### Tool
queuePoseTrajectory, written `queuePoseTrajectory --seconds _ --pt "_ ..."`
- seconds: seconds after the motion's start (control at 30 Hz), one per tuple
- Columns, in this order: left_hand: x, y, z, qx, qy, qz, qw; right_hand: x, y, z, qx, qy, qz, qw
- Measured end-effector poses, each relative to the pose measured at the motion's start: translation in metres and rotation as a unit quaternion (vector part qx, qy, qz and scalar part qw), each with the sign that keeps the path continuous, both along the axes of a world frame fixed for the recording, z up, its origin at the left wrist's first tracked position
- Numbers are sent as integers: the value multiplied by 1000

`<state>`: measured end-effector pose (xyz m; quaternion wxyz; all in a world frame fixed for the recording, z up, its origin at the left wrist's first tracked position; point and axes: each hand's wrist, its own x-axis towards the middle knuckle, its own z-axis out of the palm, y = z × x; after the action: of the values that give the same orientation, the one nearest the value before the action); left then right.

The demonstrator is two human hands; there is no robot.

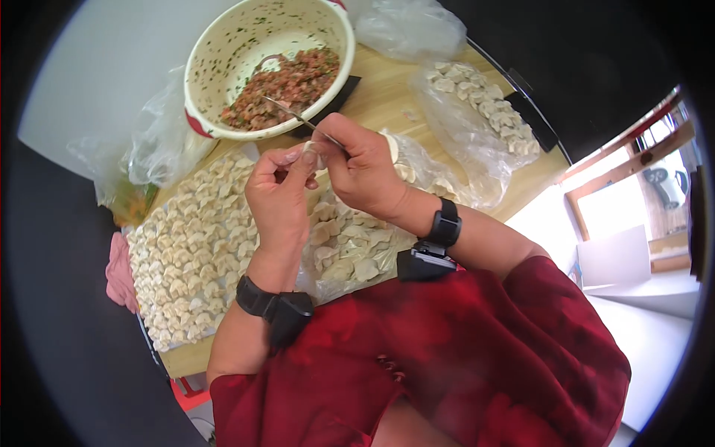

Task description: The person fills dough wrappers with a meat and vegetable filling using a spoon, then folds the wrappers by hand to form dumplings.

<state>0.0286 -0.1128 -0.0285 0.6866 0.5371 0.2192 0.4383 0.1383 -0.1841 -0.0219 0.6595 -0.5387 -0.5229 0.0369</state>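
My left hand point(279, 190) and my right hand point(361, 167) meet near the middle of the head view. A small pale dumpling point(311, 151) is pinched between their fingertips, mostly hidden by the fingers. A thin metal utensil point(292, 111) also sticks out of my right hand, its far end overlapping the rim of the filling bowl in this view. That cream bowl point(195, 89) with red handles stands just beyond my hands. Pink minced filling flecked with green point(294, 83) lies in it, and bits cling to its inner wall.
Rows of finished dumplings point(190, 257) cover the table's left side. More dumplings point(346, 246) lie on plastic near my body, and others point(488, 104) sit in a plastic bag at the right. Crumpled clear bags point(410, 30) lie at the back. A pink cloth point(121, 272) hangs at the left edge.
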Motion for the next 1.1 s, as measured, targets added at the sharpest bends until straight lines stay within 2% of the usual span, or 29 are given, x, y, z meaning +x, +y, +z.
queuePoseTrajectory --seconds 0.13,0.23,0.3,0.43,0.57,0.67,0.77,0.83,0.9,0.93,1.0,1.1 --pt "1 4 -1 2 12 -24 1000 8 -9 3 -48 49 37 997" --pt "0 8 8 60 81 -58 993 26 -24 13 -95 -5 19 995" --pt "1 8 14 74 97 -90 988 40 -37 24 -138 -108 45 983" --pt "15 7 12 104 89 -192 972 56 -49 25 -168 -71 44 982" --pt "37 -1 20 120 102 -236 959 79 -61 29 -230 -44 30 972" --pt "50 -9 22 108 86 -263 955 117 -67 22 -218 -9 37 975" --pt "56 0 5 136 117 -233 956 178 -77 16 -237 -58 -46 969" --pt "54 12 -9 280 252 -194 906 217 -84 8 -235 -93 -83 964" --pt "51 15 -17 284 269 -196 899 250 -88 -8 -334 -83 -188 920" --pt "50 15 -18 289 287 -198 892 260 -87 -20 -334 -83 -188 920" --pt "48 14 -18 300 300 -204 882 271 -84 -37 -330 -98 -260 902" --pt "49 15 -17 324 318 -210 866 267 -81 -45 -333 -108 -262 899"
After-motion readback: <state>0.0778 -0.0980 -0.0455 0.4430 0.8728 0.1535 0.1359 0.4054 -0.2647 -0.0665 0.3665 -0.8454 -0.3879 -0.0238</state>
